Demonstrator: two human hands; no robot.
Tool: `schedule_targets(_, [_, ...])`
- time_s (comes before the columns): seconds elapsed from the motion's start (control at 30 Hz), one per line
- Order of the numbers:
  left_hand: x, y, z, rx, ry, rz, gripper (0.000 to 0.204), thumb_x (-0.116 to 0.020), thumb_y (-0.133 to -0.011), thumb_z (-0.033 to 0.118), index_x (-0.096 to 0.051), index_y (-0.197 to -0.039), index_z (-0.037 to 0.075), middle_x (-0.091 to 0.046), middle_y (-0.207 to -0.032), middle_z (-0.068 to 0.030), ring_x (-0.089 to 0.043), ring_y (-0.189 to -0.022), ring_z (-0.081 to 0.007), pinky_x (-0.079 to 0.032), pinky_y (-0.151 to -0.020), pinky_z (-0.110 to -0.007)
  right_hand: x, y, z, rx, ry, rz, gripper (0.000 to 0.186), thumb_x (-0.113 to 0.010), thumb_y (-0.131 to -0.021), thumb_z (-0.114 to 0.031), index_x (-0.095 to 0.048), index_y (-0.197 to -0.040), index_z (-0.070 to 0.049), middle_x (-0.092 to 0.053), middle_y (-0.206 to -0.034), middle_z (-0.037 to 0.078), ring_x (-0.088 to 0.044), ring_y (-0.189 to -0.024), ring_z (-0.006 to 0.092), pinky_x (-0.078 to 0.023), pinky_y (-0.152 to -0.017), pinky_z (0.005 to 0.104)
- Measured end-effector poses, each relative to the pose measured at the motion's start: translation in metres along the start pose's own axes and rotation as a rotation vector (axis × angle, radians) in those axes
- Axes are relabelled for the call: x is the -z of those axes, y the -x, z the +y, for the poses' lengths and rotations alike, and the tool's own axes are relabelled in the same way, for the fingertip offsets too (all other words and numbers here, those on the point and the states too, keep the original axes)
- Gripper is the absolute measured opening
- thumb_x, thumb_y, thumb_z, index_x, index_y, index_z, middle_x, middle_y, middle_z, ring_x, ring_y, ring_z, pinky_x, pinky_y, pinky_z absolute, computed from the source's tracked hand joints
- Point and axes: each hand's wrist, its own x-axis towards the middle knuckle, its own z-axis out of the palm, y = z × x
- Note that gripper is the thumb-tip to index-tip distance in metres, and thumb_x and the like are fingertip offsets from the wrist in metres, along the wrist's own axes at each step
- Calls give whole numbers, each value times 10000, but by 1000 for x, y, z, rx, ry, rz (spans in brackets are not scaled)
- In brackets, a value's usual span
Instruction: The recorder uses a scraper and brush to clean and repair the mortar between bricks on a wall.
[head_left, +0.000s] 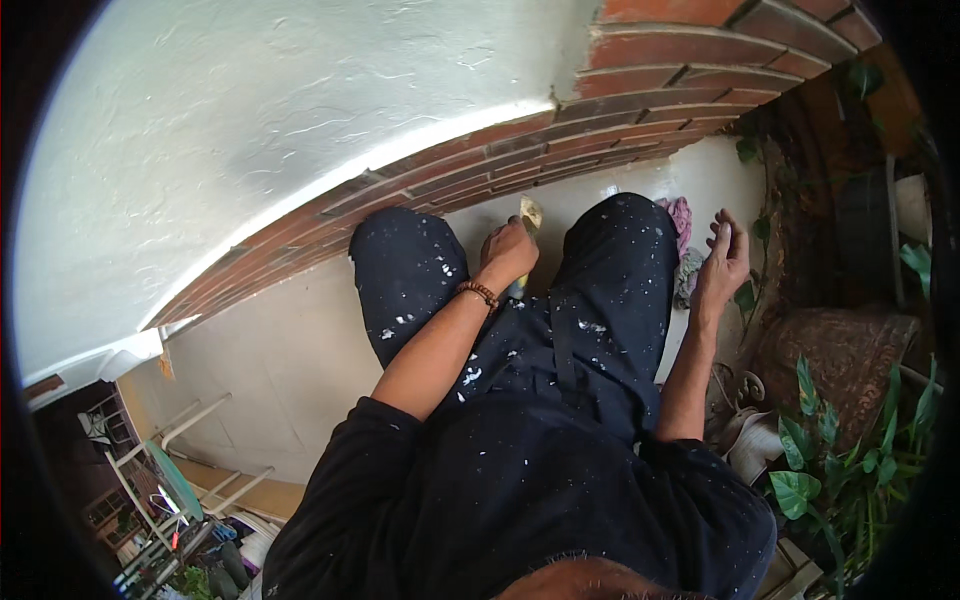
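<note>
My left hand (508,252) is closed around a small hand tool with a pale yellow end (530,212), held between my knees. The pale end juts out past my fingers toward the brick wall, and a bit of its lower end shows below the hand. Whether it is a brush or a scraper is not clear. Out beyond my right knee, my right hand (724,258) is raised with loosely curled, separated fingers and nothing visible in it. Beside that knee, between it and my right hand, lie a crumpled pink cloth (682,222) and a greyish cloth (688,278).
Ahead stands a brick wall (660,48) with white plaster (300,90) on its left part. Pale floor tiles (270,340) spread leftward to a metal rack (130,455). Leafy plants (800,490) and a brown patterned object (835,365) crowd the right side.
</note>
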Motion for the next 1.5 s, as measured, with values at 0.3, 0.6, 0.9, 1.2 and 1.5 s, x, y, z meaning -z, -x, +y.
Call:
schedule_targets(0.3, [-28,-36,-48,115,467,17,400,-577,-939,264,-610,-1107,-98,-707,-1070,-285,-700,-1019,-394,-558,-849,-459,-131,118,-40,128,332,-917,396,-548,-1010,-203,-571,-1353,-7,-650,-1234,250,-633,-1156,409,-497,-992,432])
schedule_targets(0.6, [15,-12,-14,261,541,35,447,-535,-957,276,-574,-1201,-96,-671,-1136,-328,-665,-1085,-431,-540,-864,-469,-159,110,-12,46,427,-1079,482,-539,-942,-253,-511,-1343,13,-625,-1239,308,-587,-1173,487,-471,-1005,528])
schedule_targets(0.9, [38,25,-11,112,508,-32,536,-506,-1000,428,-600,-1207,-58,-671,-1126,-328,-649,-1101,-457,-524,-896,-487,-149,106,1,47,145,-1070,450,-489,-1006,-191,-527,-1440,-79,-683,-1183,278,-646,-1130,442,-496,-953,474])
schedule_targets(1.2, [29,57,-23,149,541,180,581,-517,-1030,465,-503,-1367,-8,-694,-1113,-268,-682,-1040,-406,-530,-868,-431,-172,112,-4,-322,-335,-1239,395,-522,-1061,-150,-563,-1452,-111,-703,-1094,10,-571,-750,51,-449,-629,219])
schedule_targets(1.5, [26,47,-24,103,757,419,566,-573,-1008,407,-489,-1356,-30,-728,-1027,-224,-709,-965,-389,-554,-817,-451,-162,99,-35,-441,-323,-1263,412,-573,-1029,-146,-607,-1439,-158,-637,-816,-77,-357,-575,12,-274,-502,198])
